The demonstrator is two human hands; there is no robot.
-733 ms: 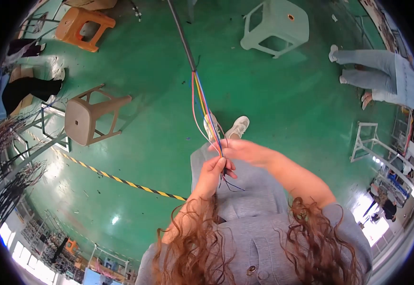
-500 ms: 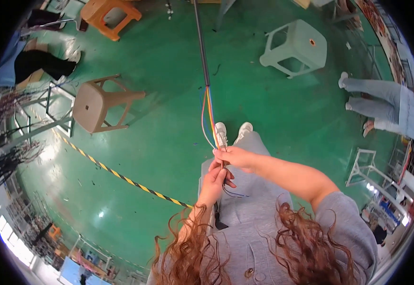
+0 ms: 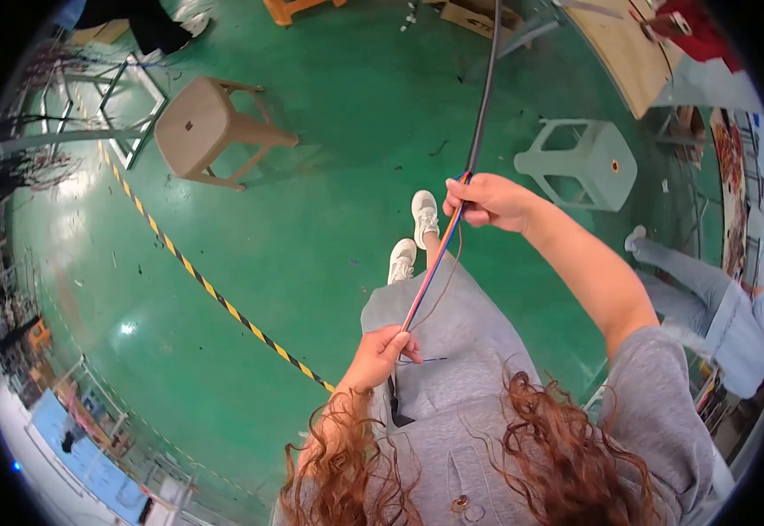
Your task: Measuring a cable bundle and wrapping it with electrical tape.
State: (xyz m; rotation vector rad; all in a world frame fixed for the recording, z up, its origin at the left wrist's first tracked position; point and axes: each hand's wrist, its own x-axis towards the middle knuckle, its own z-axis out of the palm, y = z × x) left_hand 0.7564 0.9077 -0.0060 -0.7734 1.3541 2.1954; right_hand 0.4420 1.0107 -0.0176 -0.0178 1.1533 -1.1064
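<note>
above the grey skirt [image 3: 465, 337], multicoloured wires [image 3: 431, 273] slant up rightward — left hand [image 3: 385, 352] pinching their lower part, right hand [image 3: 485, 200] clasped around their top. the right is nearer the black cable sheath [image 3: 484, 105].

i see a soft grey top [image 3: 496, 438] with small folds, back behind the left fingers [image 3: 392, 340]. its short sleeve [image 3: 662, 399] is grey too and ends well behind the right fingers [image 3: 457, 200]. a small, round, shiny button [image 3: 460, 504] sits on the front, farther back than the left fingers. long, curly, red-brown hair [image 3: 566, 456] falls on both sides of it. past the left fingers are white shoes [image 3: 425, 219] with laces.
</note>
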